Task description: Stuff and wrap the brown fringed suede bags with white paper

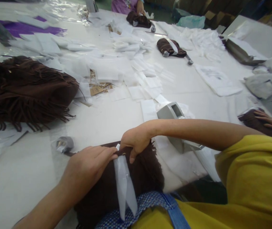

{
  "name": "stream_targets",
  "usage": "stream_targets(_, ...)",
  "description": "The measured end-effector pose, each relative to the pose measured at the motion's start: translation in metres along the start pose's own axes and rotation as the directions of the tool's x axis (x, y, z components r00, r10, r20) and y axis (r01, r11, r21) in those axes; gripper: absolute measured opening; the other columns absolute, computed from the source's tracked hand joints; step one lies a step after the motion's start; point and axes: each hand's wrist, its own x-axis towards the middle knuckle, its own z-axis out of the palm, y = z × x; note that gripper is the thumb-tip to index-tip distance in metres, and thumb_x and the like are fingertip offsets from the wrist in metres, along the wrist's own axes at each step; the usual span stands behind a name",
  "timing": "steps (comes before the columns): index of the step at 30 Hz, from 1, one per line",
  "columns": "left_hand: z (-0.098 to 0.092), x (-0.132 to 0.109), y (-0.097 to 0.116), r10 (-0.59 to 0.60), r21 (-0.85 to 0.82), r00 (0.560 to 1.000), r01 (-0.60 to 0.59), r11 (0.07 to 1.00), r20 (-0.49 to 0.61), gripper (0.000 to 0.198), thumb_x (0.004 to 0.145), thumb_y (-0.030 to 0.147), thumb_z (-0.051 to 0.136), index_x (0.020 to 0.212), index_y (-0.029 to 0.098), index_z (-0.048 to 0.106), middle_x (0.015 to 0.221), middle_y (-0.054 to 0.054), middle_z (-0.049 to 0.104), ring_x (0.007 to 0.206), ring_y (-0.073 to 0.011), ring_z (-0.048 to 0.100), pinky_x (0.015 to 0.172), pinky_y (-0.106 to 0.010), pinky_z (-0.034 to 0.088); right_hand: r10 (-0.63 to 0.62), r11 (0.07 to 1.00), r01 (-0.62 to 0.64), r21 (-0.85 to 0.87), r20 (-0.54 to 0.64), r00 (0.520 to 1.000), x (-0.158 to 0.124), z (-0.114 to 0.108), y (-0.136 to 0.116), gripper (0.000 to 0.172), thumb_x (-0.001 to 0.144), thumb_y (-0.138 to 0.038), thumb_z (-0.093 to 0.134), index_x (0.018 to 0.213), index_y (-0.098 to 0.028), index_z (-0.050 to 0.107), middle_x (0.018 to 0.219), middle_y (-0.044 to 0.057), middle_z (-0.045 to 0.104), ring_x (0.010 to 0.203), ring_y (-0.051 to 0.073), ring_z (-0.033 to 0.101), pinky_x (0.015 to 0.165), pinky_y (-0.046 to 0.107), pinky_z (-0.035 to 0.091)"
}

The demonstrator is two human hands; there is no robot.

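Observation:
A dark brown fringed bag (pixel 97 194) lies at the table's front edge, against my body. My left hand (pixel 85 167) is closed on its upper edge, fingertips beside a white translucent strip (pixel 125 181) that hangs down the bag's front in two tails. Just to the right, my right hand (pixel 137 140) grips the same edge. Its thumb points down on the front, while the other fingers are mostly hidden behind or inside the edge. Beyond my left hand, a grey wrapped piece (pixel 64 144) sits at the end of a brown strap.
Brown fringed bags (pixel 28 89) are heaped at left. White packets (pixel 107 68) and brown tags (pixel 100 88) spread across the middle. A grey tape dispenser (pixel 171 111) stands beyond my right forearm. A strapped brown bundle (pixel 170 47) lies farther back. Another person's hand (pixel 269 121) rests on brown material at right.

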Motion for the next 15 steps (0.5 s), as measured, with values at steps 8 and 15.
stream_targets(8,0.035,-0.013,-0.005,-0.205,0.134,0.976,0.213,0.968,-0.074,0.033,0.096,0.032,0.055,0.123,0.015,0.062,0.095,-0.009,0.073,0.082,-0.0249,0.068,0.074,-0.039,0.054,0.222,0.939,-0.319,-0.129,-0.480,0.848,-0.012,0.023,-0.009,0.053,0.085,-0.052,0.068,0.124,-0.017,0.059,0.095,0.009,0.073,0.087,0.024,0.066,0.078,0.034,0.048)
stream_targets(15,-0.004,-0.046,0.051,-0.246,-0.069,0.926,0.236,0.969,-0.288,0.033,0.090,0.014,0.061,0.122,0.020,0.063,0.120,-0.007,0.069,0.117,-0.0225,0.061,0.110,-0.044,0.043,-0.185,0.934,-0.147,-0.327,-0.792,0.582,-0.048,0.105,-0.055,0.021,0.099,-0.030,0.051,0.110,-0.019,0.064,0.125,0.007,0.067,0.118,0.019,0.058,0.108,0.040,0.041)
